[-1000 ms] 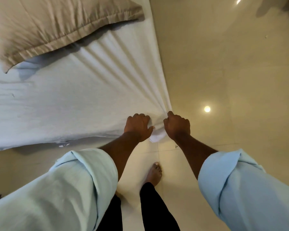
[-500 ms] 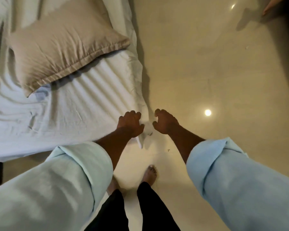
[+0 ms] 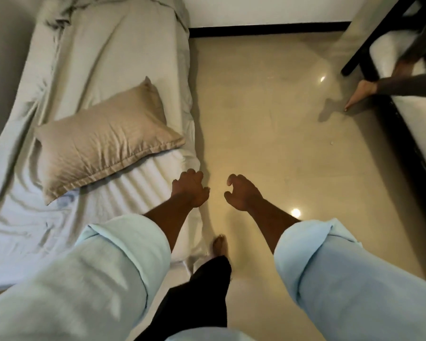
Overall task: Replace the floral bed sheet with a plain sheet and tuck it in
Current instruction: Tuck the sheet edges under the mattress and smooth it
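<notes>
Head cam: looking straight down at a bed corner and shiny floor
Plain sheet [image 3: 108,200]: white, spread over the mattress, creased in ridges near the corner, edge hanging down the side right next to own bare foot [image 3: 219,244]
Left hand [image 3: 191,190]: over the sheet's edge at that corner, fingers curled down; can't tell if any fabric is pinched, palm side hidden
Right hand [image 3: 244,193]: out over the tiled floor [image 3: 268,119], near the left one, fingers loosely curled, nothing in it
Pillow [image 3: 103,146]: beige, faint stripes, lying askew on the sheet beyond the left hand
Far end of bed: rumpled greyish cloth [image 3: 113,45]
Top right: somebody else's bare foot [image 3: 359,92] beside a second bed [image 3: 418,114]
</notes>
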A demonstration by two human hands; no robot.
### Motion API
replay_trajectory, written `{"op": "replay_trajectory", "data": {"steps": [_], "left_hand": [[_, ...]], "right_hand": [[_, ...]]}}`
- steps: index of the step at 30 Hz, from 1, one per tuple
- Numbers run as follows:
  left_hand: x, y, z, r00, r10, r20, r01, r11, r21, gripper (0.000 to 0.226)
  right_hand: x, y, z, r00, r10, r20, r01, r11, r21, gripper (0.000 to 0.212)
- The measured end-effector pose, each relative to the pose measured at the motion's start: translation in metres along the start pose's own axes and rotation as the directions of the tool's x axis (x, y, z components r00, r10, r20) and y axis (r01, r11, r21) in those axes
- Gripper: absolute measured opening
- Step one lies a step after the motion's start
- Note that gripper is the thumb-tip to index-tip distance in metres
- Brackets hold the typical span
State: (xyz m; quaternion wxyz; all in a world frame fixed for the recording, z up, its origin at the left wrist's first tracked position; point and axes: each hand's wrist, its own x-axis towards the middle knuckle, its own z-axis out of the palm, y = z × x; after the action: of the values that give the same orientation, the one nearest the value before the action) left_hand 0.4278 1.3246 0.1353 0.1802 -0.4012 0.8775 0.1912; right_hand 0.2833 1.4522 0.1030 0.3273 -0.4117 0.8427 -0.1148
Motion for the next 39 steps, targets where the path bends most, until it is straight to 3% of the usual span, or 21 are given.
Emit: {"op": "replay_trajectory", "data": {"steps": [7,18,28,39], "left_hand": [[0.102,0.034,-0.058,0.997,-0.072,-0.034,0.066,0.986,-0.151,0.052],[0.25,0.073,-0.167,0.984,-0.171,-0.058,0.161,0.977,-0.143,0.053],[0.414,0.124,-0.285,0.942,-0.311,-0.127,0.282,0.937,-0.206,0.057],[0.598,0.083,-0.399,0.915,-0.37,-0.163,0.318,0.908,-0.274,0.055]], "right_hand": [[0.112,0.006,-0.081,0.999,-0.053,-0.011,0.053,0.999,-0.005,0.034],[0.285,0.0,-0.205,0.994,-0.11,0.026,0.11,0.994,0.016,0.031],[0.484,-0.007,-0.36,0.969,-0.237,0.066,0.242,0.967,-0.077,0.03],[0.691,-0.085,-0.463,0.941,-0.329,0.078,0.336,0.935,-0.117,0.034]]}}
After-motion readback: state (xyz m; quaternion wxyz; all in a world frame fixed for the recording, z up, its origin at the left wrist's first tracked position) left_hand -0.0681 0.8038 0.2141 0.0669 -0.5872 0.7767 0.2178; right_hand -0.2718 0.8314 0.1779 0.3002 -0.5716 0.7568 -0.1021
